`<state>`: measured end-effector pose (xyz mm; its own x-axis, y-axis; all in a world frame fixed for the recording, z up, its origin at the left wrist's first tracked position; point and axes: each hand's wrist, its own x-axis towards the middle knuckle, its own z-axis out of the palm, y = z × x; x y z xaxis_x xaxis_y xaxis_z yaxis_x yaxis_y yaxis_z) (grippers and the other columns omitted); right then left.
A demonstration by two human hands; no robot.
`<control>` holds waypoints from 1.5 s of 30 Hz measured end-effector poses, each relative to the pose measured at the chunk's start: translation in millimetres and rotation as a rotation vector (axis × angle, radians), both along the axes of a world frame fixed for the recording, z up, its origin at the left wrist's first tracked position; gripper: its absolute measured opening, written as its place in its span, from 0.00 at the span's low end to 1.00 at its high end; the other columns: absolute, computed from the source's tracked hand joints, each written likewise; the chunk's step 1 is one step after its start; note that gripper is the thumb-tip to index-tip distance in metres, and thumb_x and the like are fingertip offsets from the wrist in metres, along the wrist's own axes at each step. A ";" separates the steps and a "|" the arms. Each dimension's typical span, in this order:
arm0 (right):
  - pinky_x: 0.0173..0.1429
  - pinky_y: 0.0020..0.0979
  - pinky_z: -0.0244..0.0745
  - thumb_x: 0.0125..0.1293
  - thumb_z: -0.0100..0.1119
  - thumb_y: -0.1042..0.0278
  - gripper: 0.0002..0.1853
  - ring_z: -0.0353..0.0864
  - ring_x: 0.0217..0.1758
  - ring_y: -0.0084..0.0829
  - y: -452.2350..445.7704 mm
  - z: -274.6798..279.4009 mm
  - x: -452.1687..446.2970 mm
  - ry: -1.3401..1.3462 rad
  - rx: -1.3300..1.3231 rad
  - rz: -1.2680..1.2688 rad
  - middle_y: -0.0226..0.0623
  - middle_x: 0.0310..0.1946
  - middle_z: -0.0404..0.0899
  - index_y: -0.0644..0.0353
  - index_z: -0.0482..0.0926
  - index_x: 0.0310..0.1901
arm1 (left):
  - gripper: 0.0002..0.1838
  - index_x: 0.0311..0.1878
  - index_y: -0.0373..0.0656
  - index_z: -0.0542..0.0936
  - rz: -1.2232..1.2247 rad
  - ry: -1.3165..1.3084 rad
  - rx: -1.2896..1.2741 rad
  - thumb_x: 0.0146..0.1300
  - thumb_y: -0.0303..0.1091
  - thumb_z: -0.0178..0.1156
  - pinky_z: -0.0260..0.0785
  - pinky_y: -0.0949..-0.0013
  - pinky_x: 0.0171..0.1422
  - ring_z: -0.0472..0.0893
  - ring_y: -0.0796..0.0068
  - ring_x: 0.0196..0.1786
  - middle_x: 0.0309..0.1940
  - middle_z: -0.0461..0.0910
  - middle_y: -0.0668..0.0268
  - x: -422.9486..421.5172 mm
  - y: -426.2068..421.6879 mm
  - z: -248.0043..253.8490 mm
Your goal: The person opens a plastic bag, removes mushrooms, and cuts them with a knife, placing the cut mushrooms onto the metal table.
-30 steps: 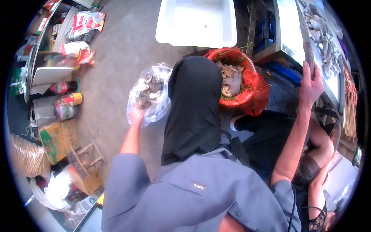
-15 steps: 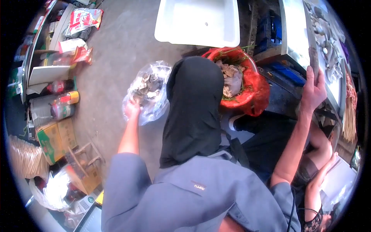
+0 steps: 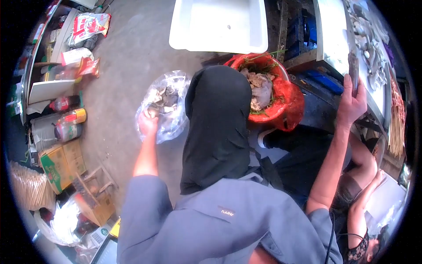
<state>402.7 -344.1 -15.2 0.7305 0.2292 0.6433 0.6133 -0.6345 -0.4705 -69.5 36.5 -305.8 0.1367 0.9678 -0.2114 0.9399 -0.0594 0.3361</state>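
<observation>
My left hand (image 3: pixel 148 122) is at the near left rim of a clear plastic bag (image 3: pixel 175 126), fingers closed on a small pale piece (image 3: pixel 152 112). Inside the bag lie soft grey and white pieces (image 3: pixel 165 99) whose kind I cannot make out. On the right, my right hand (image 3: pixel 353 104) grips a long, flat, dark knife-like tool (image 3: pixel 353 67), held beside the edge of a metal-topped table (image 3: pixel 332 35). Many grey-white pieces (image 3: pixel 368 48) are spread over that table.
A red-bag-lined bucket (image 3: pixel 295 103) holds scraps and green stalks. Behind it stands a white tub (image 3: pixel 218 28). Shelves with bottles (image 3: pixel 70 123), packets and cartons (image 3: pixel 62 165) line the left. Another person's arm (image 3: pixel 358 207) is close at lower right, near bundled thin sticks (image 3: pixel 396 136).
The whole view has shifted slightly, so the surroundings sit a little further left. A pale piece now shows at my left fingertips. My right hand keeps its grip on the tool.
</observation>
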 end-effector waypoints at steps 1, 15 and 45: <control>0.39 0.22 0.71 0.67 0.67 0.58 0.18 0.74 0.31 0.19 -1.4 -0.6 1.5 0.006 -0.001 -0.001 0.27 0.31 0.79 0.62 0.83 0.52 | 0.36 0.59 0.45 0.75 -0.007 0.007 0.016 0.41 0.37 0.70 0.68 0.57 0.66 0.75 0.51 0.59 0.54 0.77 0.53 2.7 -3.9 4.7; 0.42 0.24 0.73 0.66 0.68 0.61 0.17 0.75 0.33 0.20 4.3 2.6 -5.3 -0.005 0.001 -0.012 0.32 0.33 0.81 0.62 0.84 0.51 | 0.33 0.58 0.40 0.72 -0.268 0.191 0.074 0.46 0.38 0.69 0.68 0.52 0.64 0.76 0.48 0.58 0.51 0.78 0.51 13.8 -30.3 13.3; 0.44 0.29 0.76 0.65 0.69 0.58 0.18 0.81 0.36 0.25 4.2 5.0 -5.9 0.032 -0.024 -0.017 0.36 0.35 0.84 0.61 0.84 0.50 | 0.25 0.60 0.48 0.75 0.561 -1.234 -0.886 0.60 0.44 0.62 0.65 0.46 0.58 0.74 0.58 0.57 0.56 0.77 0.64 -33.8 -27.2 55.0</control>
